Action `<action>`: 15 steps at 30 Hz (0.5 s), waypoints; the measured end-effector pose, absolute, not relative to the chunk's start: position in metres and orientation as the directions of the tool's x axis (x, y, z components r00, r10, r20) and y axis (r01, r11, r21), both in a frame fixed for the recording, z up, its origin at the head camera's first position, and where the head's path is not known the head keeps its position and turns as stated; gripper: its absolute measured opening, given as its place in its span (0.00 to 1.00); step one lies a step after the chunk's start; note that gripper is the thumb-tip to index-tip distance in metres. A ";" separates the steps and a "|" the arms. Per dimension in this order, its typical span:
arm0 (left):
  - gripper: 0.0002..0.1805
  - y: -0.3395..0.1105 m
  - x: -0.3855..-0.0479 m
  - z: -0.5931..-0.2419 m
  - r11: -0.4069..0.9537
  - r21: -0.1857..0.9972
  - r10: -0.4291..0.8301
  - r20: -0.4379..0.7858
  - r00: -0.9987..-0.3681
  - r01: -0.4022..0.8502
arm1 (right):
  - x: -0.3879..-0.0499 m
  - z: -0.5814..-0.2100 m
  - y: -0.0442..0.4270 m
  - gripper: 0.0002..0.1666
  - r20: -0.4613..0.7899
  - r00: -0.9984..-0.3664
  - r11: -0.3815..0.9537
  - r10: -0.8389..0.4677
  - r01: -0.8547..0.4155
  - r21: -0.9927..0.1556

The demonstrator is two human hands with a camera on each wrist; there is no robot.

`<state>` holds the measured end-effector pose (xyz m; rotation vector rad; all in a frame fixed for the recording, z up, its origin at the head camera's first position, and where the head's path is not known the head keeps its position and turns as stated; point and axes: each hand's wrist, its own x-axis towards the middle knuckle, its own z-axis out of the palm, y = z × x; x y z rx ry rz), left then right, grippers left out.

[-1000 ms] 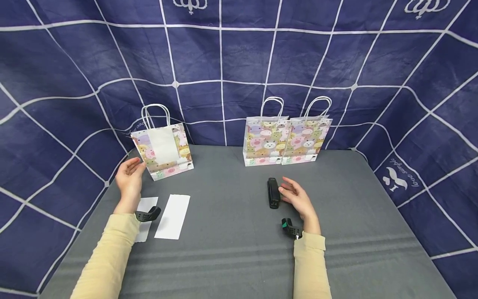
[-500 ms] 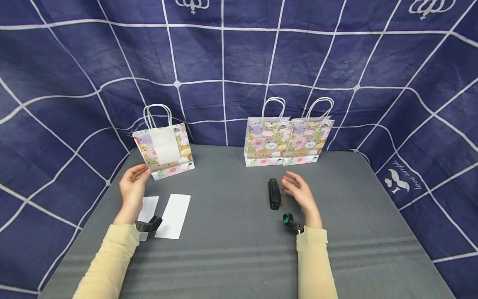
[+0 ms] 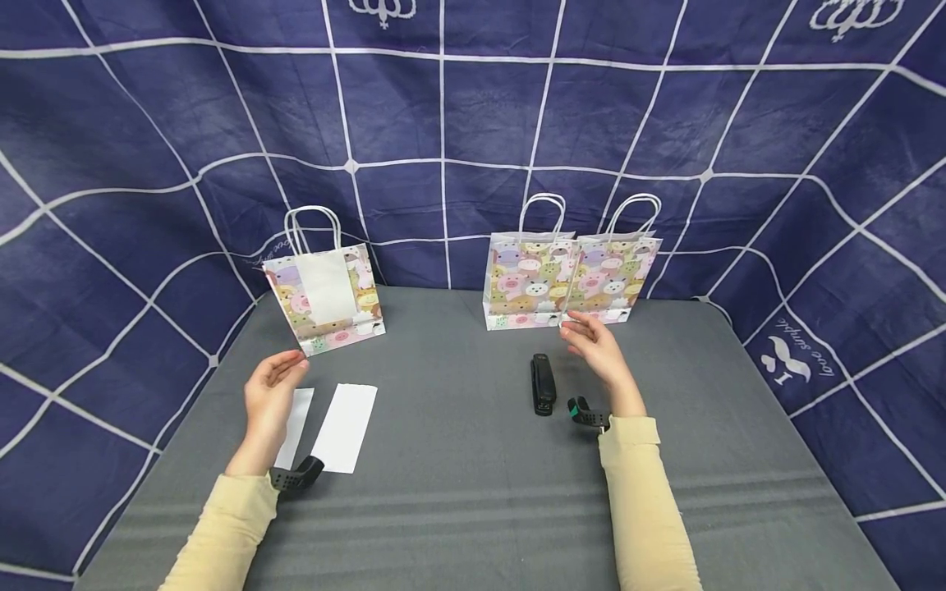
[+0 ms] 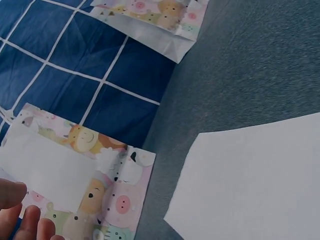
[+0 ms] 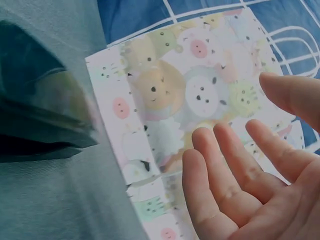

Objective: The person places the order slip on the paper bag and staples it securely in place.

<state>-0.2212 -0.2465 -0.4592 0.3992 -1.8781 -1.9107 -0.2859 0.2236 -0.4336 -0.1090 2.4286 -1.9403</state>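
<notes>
In the head view my left hand (image 3: pixel 272 398) hovers above a white paper slip (image 3: pixel 297 423), with relaxed fingers and nothing in them. A second slip (image 3: pixel 346 427) lies beside it. Behind stands an animal-print paper gift bag (image 3: pixel 364 279) with a white paper piece (image 3: pixel 327 287) on its front. My right hand (image 3: pixel 597 351) is loosely spread and holds nothing, just in front of two more gift bags, a left one (image 3: pixel 521 275) and a right one (image 3: pixel 613 271). A black stapler (image 3: pixel 543 384) lies to its left, apart from it; in the right wrist view it looms dark and blurred.
A grey cloth-covered table (image 3: pixel 443 460) carries everything. Blue grid-patterned fabric (image 3: pixel 399 107) hangs behind and along both sides. Each wrist wears a black camera band, such as the right one (image 3: pixel 587 413). White twisted handles rise from the bags.
My left hand has drawn back toward me from the left bag. My right hand has moved away from the stapler, forward toward the two right bags. Bags, slips and stapler stay put.
</notes>
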 end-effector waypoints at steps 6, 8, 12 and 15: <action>0.12 -0.246 -0.207 -0.475 0.036 0.990 -0.456 0.140 -0.879 0.139 | -0.298 -0.414 0.225 0.33 0.064 -0.992 0.211 -0.108 -0.086 -0.974; 0.13 -0.248 -0.205 -0.486 0.028 0.987 -0.439 0.156 -0.885 0.160 | -0.302 -0.407 0.226 0.33 0.081 -0.989 0.202 -0.121 -0.105 -0.974; 0.16 -0.253 -0.199 -0.506 0.066 0.987 -0.404 0.160 -0.901 0.146 | -0.309 -0.395 0.227 0.34 0.101 -0.985 0.208 -0.138 -0.129 -0.970; 0.19 -0.254 -0.194 -0.518 0.125 0.987 -0.412 0.142 -0.900 0.098 | -0.314 -0.387 0.228 0.34 0.110 -0.983 0.238 -0.147 -0.143 -0.961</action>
